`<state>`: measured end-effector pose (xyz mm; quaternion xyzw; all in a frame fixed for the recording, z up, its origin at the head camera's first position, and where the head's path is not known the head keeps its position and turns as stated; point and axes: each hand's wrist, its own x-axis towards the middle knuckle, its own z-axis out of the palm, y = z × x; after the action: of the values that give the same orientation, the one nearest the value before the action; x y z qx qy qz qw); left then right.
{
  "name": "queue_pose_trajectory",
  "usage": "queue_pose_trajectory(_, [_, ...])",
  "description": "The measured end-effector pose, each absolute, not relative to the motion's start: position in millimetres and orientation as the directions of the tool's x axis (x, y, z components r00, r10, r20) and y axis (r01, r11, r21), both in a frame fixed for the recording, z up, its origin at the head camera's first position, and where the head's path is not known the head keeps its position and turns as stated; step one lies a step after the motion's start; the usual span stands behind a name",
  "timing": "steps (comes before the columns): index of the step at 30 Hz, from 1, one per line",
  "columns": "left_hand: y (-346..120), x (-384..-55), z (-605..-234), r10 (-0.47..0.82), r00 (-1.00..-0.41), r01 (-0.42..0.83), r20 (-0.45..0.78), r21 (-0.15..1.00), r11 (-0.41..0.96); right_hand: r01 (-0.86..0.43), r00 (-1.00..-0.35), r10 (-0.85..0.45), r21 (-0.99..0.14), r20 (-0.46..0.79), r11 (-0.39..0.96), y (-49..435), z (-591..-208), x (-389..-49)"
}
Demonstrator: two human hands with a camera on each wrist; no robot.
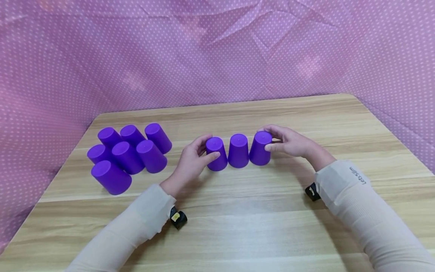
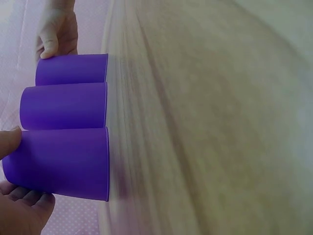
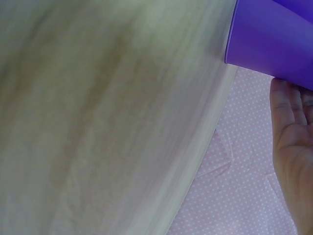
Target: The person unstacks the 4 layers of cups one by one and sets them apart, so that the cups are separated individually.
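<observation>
Three purple plastic cups stand upside down in a row on the wooden table. My left hand [image 1: 192, 160] grips the left cup [image 1: 216, 159], thumb on its near side and fingers around its outer side. At the other end, my right hand [image 1: 290, 142] holds the right cup [image 1: 259, 153] between thumb and fingers. Between them stands the middle cup [image 1: 238, 154], touched by neither hand. In the left wrist view the left cup [image 2: 58, 161] sits with its rim on the tabletop. The right wrist view shows the fingers against the side of the right cup [image 3: 269, 44].
Several more upside-down purple cups [image 1: 127, 158] stand in a loose group at the left of the wooden table [image 1: 238, 226]. A pink polka-dot cloth [image 1: 204, 56] hangs behind and beside the table. Small black cameras sit under both wrists.
</observation>
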<state>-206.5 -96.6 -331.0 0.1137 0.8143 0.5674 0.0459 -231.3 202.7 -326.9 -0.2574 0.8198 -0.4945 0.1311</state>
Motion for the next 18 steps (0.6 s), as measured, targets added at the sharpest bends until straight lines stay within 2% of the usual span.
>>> queue_pose_trajectory(18, [-101.1,-203.1,-330.0,0.196,-0.977,0.146,0.086,0.938,0.313,-0.311,-0.83,-0.555,-0.87,0.053,0.382,202.5,-327.6,-231.1])
